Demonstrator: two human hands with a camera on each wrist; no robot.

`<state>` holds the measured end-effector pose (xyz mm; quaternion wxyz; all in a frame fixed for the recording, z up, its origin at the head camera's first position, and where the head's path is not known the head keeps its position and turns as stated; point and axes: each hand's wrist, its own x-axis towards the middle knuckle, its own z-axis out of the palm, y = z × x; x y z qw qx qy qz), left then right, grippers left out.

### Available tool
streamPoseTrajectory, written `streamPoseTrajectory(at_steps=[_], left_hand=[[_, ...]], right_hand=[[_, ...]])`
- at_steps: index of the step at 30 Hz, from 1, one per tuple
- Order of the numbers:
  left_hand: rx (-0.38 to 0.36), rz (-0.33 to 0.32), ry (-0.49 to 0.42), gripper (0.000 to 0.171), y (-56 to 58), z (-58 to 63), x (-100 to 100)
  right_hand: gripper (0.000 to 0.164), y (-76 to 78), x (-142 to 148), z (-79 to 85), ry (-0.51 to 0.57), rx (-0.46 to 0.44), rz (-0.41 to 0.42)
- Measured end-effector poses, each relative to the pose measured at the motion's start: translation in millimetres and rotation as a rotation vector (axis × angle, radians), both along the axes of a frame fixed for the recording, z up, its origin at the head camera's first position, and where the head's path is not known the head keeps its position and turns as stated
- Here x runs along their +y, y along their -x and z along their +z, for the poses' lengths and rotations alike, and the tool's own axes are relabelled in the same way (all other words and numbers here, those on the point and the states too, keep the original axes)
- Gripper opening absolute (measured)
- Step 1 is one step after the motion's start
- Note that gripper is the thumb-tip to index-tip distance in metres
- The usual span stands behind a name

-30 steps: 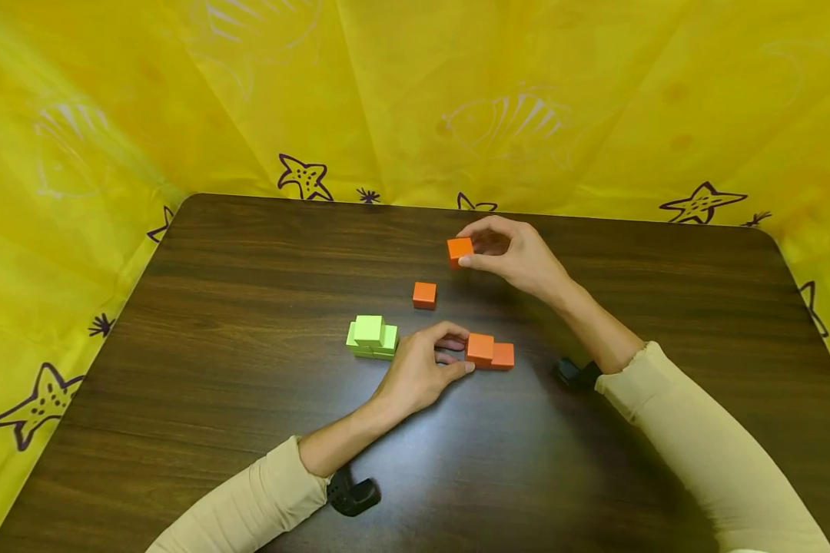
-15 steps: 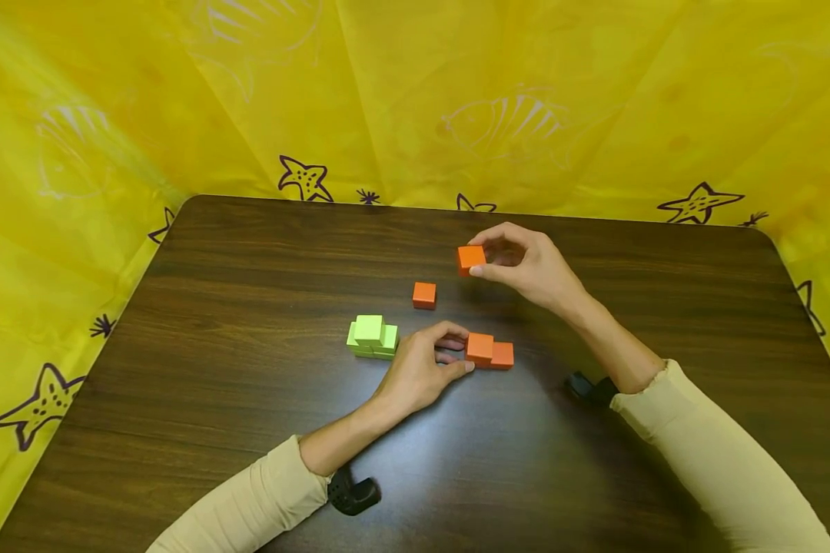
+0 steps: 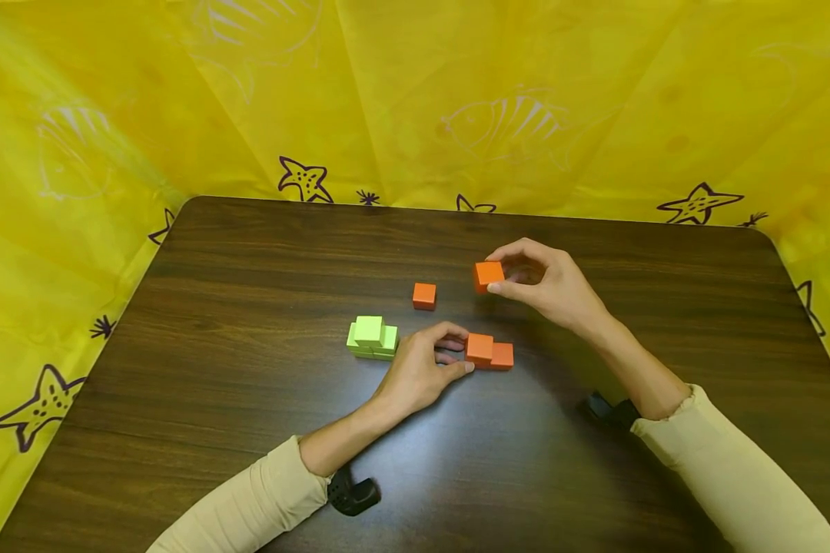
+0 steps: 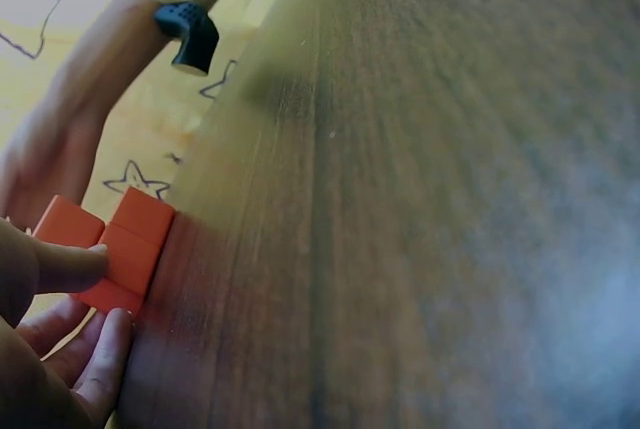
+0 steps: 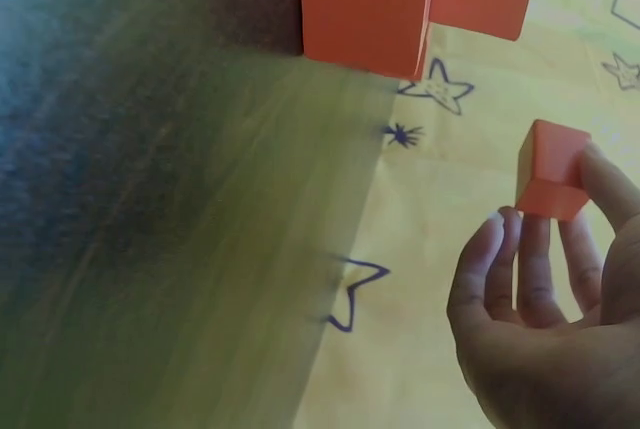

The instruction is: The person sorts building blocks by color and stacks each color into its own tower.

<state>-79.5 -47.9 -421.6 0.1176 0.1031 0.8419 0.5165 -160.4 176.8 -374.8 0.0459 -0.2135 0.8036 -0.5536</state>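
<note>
In the head view my right hand (image 3: 560,288) pinches an orange cube (image 3: 488,276) above the table, behind and just right of a small orange block stack (image 3: 480,348). Thumb and fingertips hold that cube (image 5: 553,169) by its sides in the right wrist view. My left hand (image 3: 418,369) grips the left end of the stack between thumb and fingers. The stack has one block on top at its left and a lower one showing at its right. From the left wrist, the thumb overlaps the orange blocks (image 4: 128,254), with fingertips at their near end.
A loose orange cube (image 3: 425,296) sits behind the left hand. Left of that hand stands a light green block stack (image 3: 370,330) with one block on top. The dark wooden table (image 3: 249,253) ends at a yellow patterned curtain (image 3: 401,100). Black devices (image 3: 356,495) hang at both wrists.
My right hand has moved right and towards the near side, carrying the orange cube closer to the orange stack. The left hand and the other blocks stay in place.
</note>
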Motion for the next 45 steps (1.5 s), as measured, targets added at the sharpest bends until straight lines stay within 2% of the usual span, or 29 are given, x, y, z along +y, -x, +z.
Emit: streamPoseTrajectory(at_steps=[4, 10, 17, 23, 35, 45], left_hand=[[-0.004, 0.003, 0.006, 0.036, -0.3, -0.3, 0.0], [-0.006, 0.001, 0.001, 0.035, -0.3, -0.5, 0.3], [-0.012, -0.003, -0.006, 0.035, 0.0, 0.8, 0.9], [-0.012, 0.003, 0.001, 0.035, 0.2, 0.6, 0.7], [-0.006, -0.002, -0.008, 0.035, -0.2, 0.5, 0.0], [-0.008, -0.003, -0.021, 0.034, 0.0, 0.7, -0.3]], right_hand=[[0.032, -8.3, 1.0, 4.1, 0.004, -0.013, -0.006], [0.031, -24.4, 1.8, 16.7, -0.014, 0.016, -0.005], [0.032, -25.4, 16.4, -1.5, -0.004, 0.011, -0.01], [0.032, -32.5, 23.1, -10.3, 0.027, 0.016, -0.004], [0.035, -50.7, 26.3, -23.1, 0.007, 0.035, 0.024], [0.034, -58.4, 25.8, -25.4, 0.019, 0.009, 0.028]])
